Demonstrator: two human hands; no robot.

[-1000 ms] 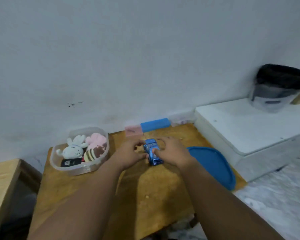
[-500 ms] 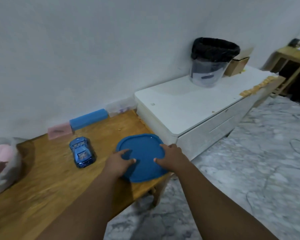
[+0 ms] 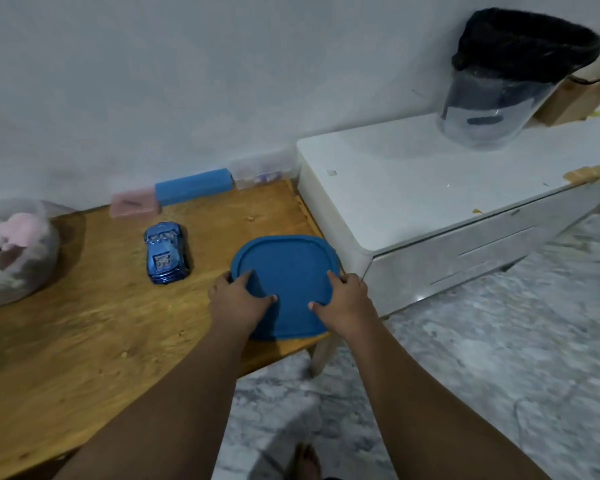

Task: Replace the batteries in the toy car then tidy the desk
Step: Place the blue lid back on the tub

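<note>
A shiny blue toy car (image 3: 167, 252) stands on its wheels on the wooden desk (image 3: 84, 341), left of a blue rounded-square lid (image 3: 286, 271) that lies flat at the desk's right corner. My left hand (image 3: 234, 299) grips the lid's left edge, thumb on top. My right hand (image 3: 347, 299) grips its right edge the same way. Both hands are apart from the car.
A clear tub (image 3: 14, 268) of plush toys sits at the desk's left. A pink box (image 3: 134, 202), a blue box (image 3: 193, 187) and a clear case (image 3: 264, 168) line the wall. A white cabinet (image 3: 430, 202) with a black-lined bin (image 3: 506, 81) stands right. Marble floor lies below.
My hands left the toy car on the desk and moved right onto the blue lid, closing on its two edges. The view swung right, away from the tub.
</note>
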